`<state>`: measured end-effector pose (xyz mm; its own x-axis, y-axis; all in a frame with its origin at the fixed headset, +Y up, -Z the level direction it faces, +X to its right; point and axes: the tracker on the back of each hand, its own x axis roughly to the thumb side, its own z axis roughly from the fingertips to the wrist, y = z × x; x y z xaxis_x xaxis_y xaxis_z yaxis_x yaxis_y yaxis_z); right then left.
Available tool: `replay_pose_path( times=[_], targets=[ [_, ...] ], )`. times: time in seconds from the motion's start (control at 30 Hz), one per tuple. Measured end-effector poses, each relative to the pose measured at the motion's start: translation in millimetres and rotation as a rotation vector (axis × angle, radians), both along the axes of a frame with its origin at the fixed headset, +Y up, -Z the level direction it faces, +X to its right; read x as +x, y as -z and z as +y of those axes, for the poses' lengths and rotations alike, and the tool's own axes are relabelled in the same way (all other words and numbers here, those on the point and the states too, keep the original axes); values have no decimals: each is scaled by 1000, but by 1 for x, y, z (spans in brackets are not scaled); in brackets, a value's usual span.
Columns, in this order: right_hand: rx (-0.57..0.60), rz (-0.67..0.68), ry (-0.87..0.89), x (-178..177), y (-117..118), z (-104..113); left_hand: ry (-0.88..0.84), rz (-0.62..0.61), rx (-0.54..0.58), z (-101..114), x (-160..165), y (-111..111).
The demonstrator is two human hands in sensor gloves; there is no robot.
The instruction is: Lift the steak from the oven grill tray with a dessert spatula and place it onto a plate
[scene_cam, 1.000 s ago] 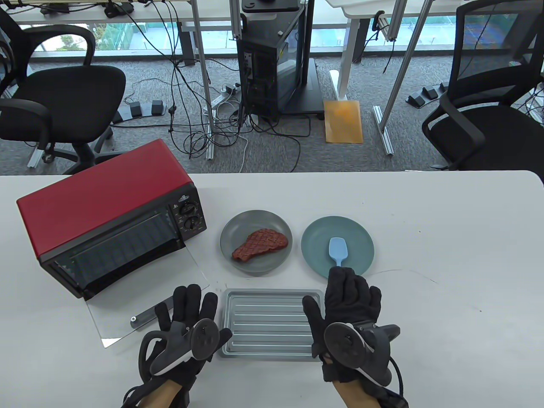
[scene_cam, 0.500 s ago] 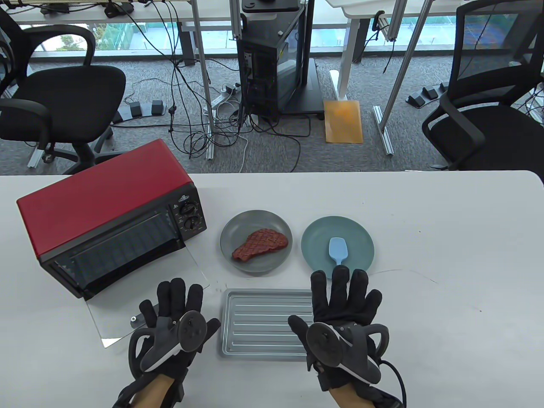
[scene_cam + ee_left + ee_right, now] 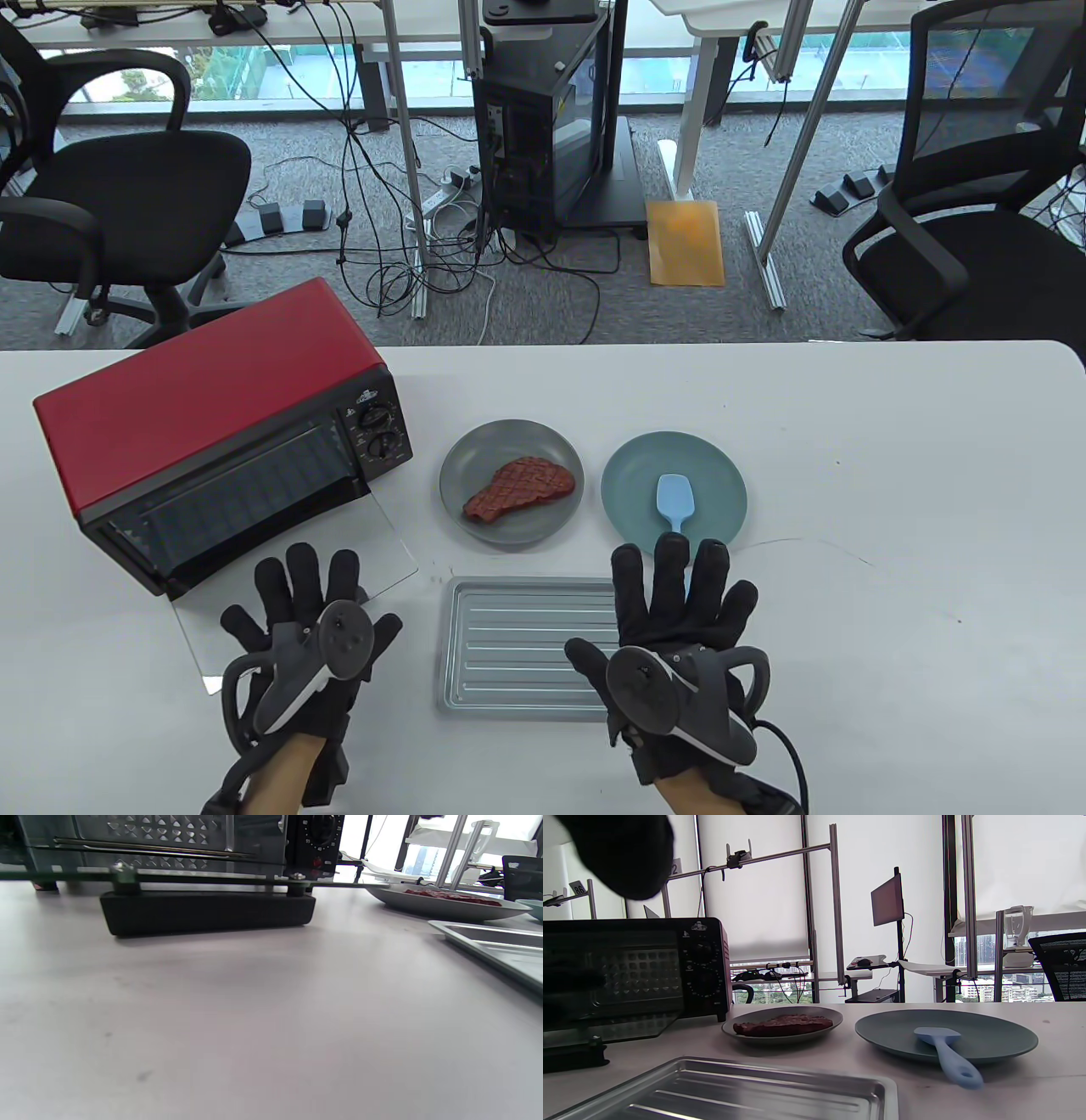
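Left hand [image 3: 299,628], right hand [image 3: 679,624]: black fabric sensor gloves. Grey tracker [image 3: 327,658] with round disc, ring loop, white trim strapped on each back. Black cable [image 3: 793,751] loops from right wrist. Black wrist straps.

I see brown grill-marked steak [image 3: 519,488] flat on grey plate [image 3: 458,475]; blue spatula [image 3: 675,501] on teal plate [image 3: 721,475] right; bare ribbed tray [image 3: 517,654] near.

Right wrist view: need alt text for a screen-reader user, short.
Low view across a white table: a steak lies on a grey plate, and beside it a blue spatula rests on a teal plate, handle over the rim. An empty metal tray fills the foreground; a toaster oven with its glass door down stands left.
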<state>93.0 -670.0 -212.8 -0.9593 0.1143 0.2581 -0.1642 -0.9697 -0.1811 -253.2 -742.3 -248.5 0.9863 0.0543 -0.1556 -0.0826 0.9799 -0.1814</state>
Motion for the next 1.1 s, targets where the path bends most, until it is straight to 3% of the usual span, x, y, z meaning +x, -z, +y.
replay_pose_path(
  times=[0.17,0.53,0.93,1.1],
  targets=[
    [-15,-13,-6,0,0,-1,8,90,5,-5,-14,4],
    [-32,-24,8,3,1,-2,-17,174,-100,-23,-34,10],
    [-26,-29,43,6,2,-3,-112,134,-183,-39,-38,14],
    [-32,-30,41,5,2,-4,-51,128,-182,-40,-35,13]
  ],
)
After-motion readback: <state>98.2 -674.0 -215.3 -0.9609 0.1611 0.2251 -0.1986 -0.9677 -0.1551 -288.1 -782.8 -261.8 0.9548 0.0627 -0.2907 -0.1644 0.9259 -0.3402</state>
